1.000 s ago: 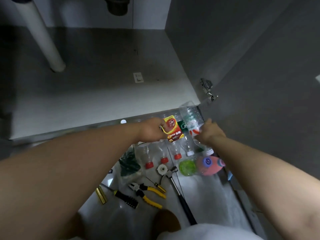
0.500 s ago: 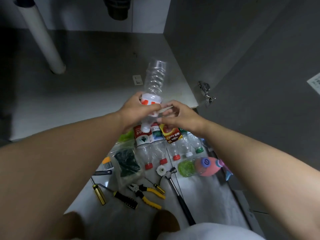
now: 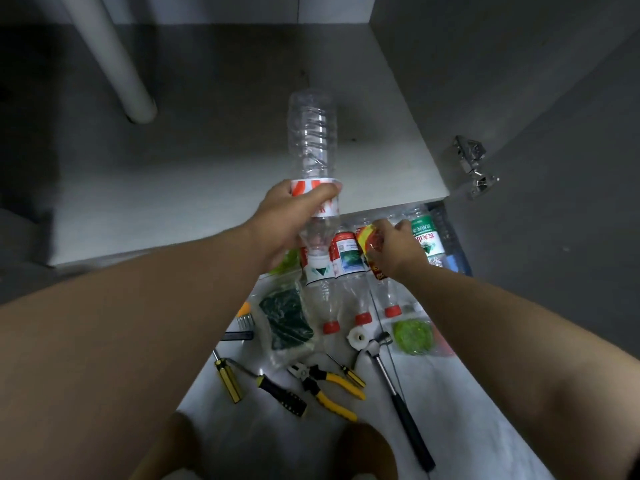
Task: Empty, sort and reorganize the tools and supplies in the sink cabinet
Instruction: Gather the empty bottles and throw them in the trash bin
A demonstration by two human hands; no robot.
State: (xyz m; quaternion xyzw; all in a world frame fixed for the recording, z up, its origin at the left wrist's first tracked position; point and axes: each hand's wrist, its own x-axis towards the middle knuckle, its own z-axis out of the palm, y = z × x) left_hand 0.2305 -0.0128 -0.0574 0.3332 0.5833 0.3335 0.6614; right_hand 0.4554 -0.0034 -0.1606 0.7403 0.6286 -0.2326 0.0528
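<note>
Gripping the clear bottle (image 3: pixel 311 140) around its white-and-orange label, the left hand (image 3: pixel 294 216) is holding it off the floor, with the base pointing toward the sink cabinet floor (image 3: pixel 207 188) and the neck pointing back toward the person. The right hand (image 3: pixel 394 247) is reaching to the row of bottles lying just outside the cabinet's front edge, and its fingers are curling onto the yellow-and-red labelled bottle (image 3: pixel 363 237). A green-labelled bottle (image 3: pixel 424 237) is lying just beside that hand. Nearer the person, the sorted tools are lying on the floor: yellow-handled pliers (image 3: pixel 325 382), a hammer (image 3: pixel 398 393), a yellow screwdriver (image 3: pixel 227 379) and a bag of dark green pads (image 3: pixel 287 320). A white pipe (image 3: pixel 114 64) is standing at the cabinet's left, and a metal hinge (image 3: pixel 471 164) is projecting from the right wall.
</note>
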